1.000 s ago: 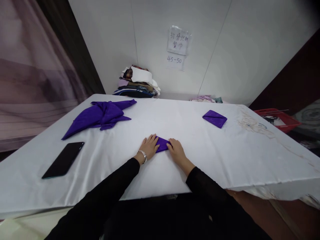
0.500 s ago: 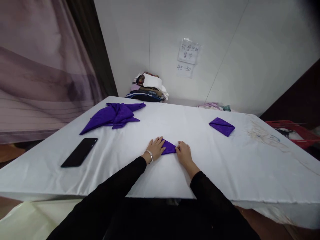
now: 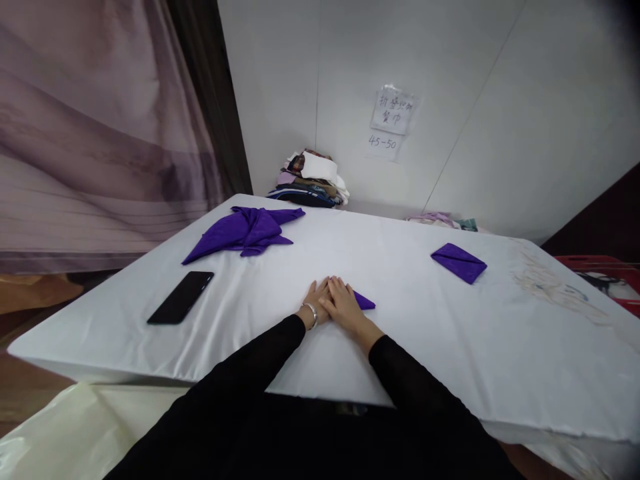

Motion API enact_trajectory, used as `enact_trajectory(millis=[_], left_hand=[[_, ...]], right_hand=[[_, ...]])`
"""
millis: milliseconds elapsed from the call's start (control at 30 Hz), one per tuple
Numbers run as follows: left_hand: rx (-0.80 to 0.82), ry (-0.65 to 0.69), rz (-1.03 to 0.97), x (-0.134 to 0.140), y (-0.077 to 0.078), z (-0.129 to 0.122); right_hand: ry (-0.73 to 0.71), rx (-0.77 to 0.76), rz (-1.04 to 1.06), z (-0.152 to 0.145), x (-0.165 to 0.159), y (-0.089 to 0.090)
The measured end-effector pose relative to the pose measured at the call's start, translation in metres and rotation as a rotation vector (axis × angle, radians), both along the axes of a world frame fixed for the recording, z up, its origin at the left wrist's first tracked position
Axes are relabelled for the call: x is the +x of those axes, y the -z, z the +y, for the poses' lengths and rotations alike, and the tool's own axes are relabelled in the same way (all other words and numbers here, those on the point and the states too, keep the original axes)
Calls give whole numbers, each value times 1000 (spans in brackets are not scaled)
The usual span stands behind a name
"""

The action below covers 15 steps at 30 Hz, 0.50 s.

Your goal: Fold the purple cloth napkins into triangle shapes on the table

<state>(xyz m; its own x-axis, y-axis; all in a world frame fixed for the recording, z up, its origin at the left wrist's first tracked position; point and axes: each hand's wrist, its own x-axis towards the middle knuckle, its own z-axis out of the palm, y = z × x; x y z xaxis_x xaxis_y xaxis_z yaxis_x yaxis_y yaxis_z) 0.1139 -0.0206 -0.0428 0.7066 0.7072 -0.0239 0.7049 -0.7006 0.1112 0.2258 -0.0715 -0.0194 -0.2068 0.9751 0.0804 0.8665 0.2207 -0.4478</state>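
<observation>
A small folded purple napkin (image 3: 365, 301) lies on the white-covered table (image 3: 400, 353) in front of me, mostly hidden under my hands. My left hand (image 3: 317, 300), with a silver bracelet at the wrist, rests flat on its left part. Laid partly over the left fingers is my right hand (image 3: 345, 305), flat, with fingers stretched out. Only the napkin's pointed right end shows past my right hand. Farther right sits another folded purple napkin (image 3: 459, 263), apart from both hands.
A crumpled heap of purple cloth (image 3: 245, 230) lies at the back left, with a black phone (image 3: 181, 298) nearer me. Stacked folded clothes (image 3: 313, 180) stand behind the table's far edge. Paper signs (image 3: 393, 110) hang on the wall. A red basket (image 3: 600, 263) is at the far right.
My right hand has let go of the napkin's right tip and moved left onto the napkin and my left hand. The view has shifted slightly left.
</observation>
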Motion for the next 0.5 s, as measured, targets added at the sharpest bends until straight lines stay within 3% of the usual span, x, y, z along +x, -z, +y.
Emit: enact_trajectory(millis=[167, 267, 500], left_hand=[[4, -58, -82, -3, 4, -1], [-21, -127, -110, -13, 0, -4], [-21, -316, -83, -73, -5, -20]], right_hand=[[131, -10, -129, 0, 20, 18], [125, 15, -219, -6, 33, 23], [124, 16, -284, -17, 50, 23]])
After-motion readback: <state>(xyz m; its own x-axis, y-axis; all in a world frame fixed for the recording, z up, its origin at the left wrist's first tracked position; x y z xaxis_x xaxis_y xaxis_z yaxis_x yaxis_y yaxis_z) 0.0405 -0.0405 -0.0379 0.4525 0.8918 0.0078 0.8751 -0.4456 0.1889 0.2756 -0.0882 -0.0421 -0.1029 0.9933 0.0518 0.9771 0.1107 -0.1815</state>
